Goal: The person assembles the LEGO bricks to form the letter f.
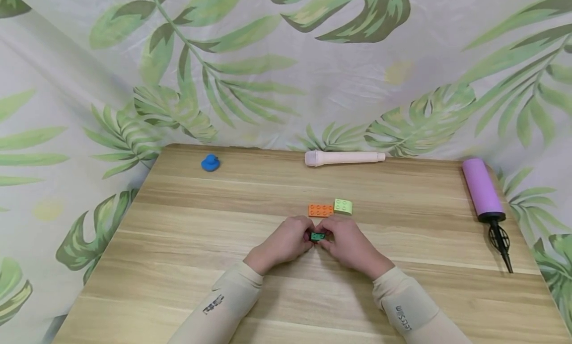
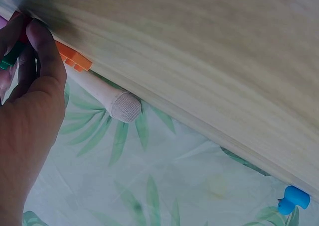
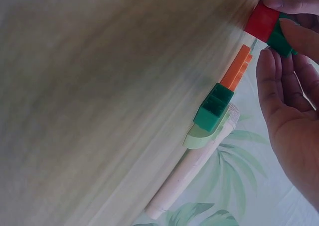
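A green toy brick (image 3: 283, 36) and a red toy brick (image 3: 262, 21) are held together, one against the other, between both hands near the middle of the table. My left hand (image 1: 290, 239) pinches this pair from the left, its fingertips against the red brick (image 2: 24, 33). From the other side my right hand (image 1: 350, 242) grips with curled fingers, fingertips at the green brick (image 1: 318, 236). Just beyond the hands lie an orange brick (image 1: 321, 210) and a light green brick with a curved side (image 1: 343, 206). Another green brick (image 3: 214, 106) appears beside them in the right wrist view, hidden in the head view.
A pale pink microphone (image 1: 346, 158) lies along the table's back edge. At the back left sits a blue rubber duck (image 1: 210, 163). A purple hand pump (image 1: 483, 190) with a black nozzle lies at the right edge. Leaf-patterned cloth (image 1: 250, 101) hangs behind the wooden table (image 1: 187, 244).
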A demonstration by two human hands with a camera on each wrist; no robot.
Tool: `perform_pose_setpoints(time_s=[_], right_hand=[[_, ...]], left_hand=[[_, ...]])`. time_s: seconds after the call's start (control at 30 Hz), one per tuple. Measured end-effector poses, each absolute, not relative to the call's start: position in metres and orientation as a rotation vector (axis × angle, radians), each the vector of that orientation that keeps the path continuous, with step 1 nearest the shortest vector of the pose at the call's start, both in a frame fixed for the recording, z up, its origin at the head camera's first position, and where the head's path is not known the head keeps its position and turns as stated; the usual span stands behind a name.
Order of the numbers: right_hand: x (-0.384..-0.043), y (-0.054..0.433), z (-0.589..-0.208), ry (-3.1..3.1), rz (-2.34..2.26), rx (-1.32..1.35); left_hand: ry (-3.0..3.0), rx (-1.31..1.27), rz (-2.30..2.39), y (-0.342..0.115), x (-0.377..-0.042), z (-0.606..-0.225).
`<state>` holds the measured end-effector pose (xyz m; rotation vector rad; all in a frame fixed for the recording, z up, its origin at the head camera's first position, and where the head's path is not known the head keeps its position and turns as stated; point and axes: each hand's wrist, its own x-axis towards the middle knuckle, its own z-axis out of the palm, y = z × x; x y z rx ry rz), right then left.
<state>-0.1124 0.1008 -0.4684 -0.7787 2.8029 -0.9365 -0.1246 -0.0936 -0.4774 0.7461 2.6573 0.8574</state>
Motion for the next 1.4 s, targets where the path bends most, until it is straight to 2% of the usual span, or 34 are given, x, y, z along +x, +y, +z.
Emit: perform_pose_setpoints(time_s=[1.4], right_hand=[[-0.1128, 0.1059, -0.4704, 2.802, -0.935, -0.862]], left_hand=[[2.649, 0.736, 0.850, -0.0946, -0.1242, -0.4786]])
